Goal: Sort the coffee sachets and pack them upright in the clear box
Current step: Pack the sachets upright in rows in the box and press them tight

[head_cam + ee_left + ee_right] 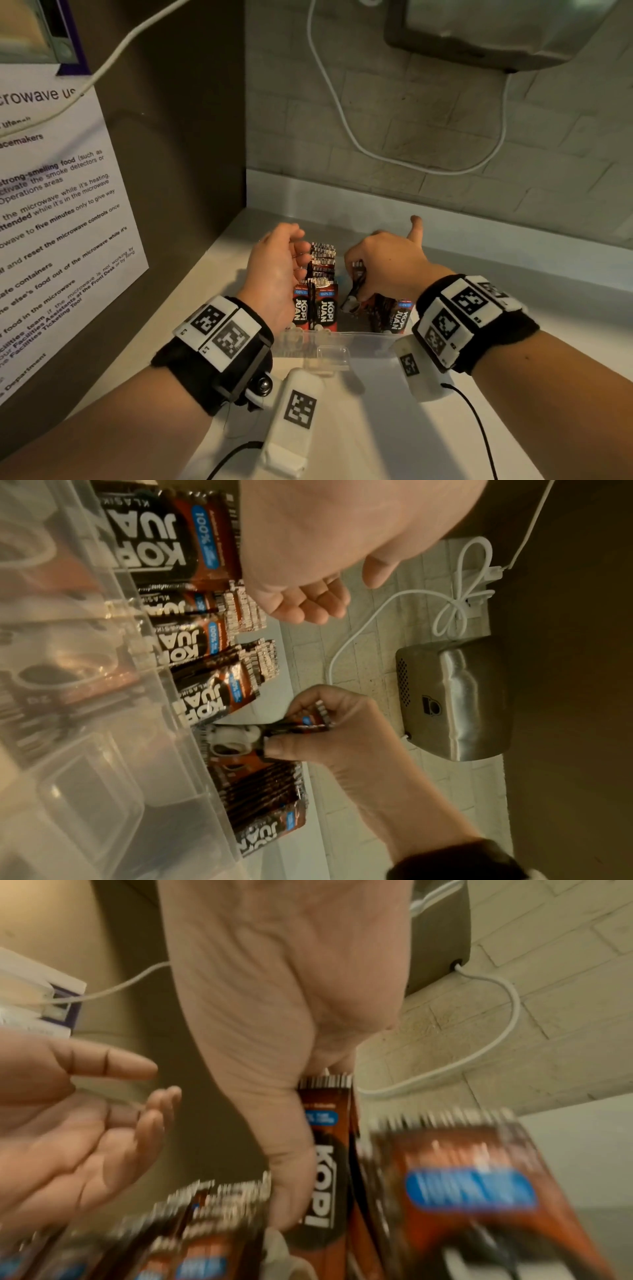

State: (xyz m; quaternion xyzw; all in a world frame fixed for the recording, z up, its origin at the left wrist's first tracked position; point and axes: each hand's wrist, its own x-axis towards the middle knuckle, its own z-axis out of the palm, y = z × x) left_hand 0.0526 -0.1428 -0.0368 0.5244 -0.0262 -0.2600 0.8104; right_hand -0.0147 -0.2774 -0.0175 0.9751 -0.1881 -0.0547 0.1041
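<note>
**Sachet pinched above the gap, row steadied on the left**

Pinched between thumb and curled fingers of the right hand [387, 263], one dark brown and red foil coffee sachet [356, 281] hangs tilted over the clear plastic box [329, 337], its printed lower end pointing down towards the middle of the box. The little finger of that hand sticks up, clear of the work. In the left wrist view the same sachet [301, 725] is gripped near its upper, serrated end, so most of its length hangs below the fingers.

Left hand [277, 270] has its fingers loosely spread and relaxed, holding nothing; it sits just beside the upright row of matching sachets [320, 274] on the left side of the box, apparently bracing them, though actual contact cannot be confirmed.

Packing looks to be well along: sachets already stand upright on the left, and another group [394, 313] leans at the right side of the box. Between them is an open gap, directly beneath the held sachet.

Next, the sachet seems to need turning upright and lowering into that gap, face aligned with its neighbours. Because the grip is high on the sachet, the loose lower end may catch on the tops of the standing ones, so a straight descent would help.
</note>
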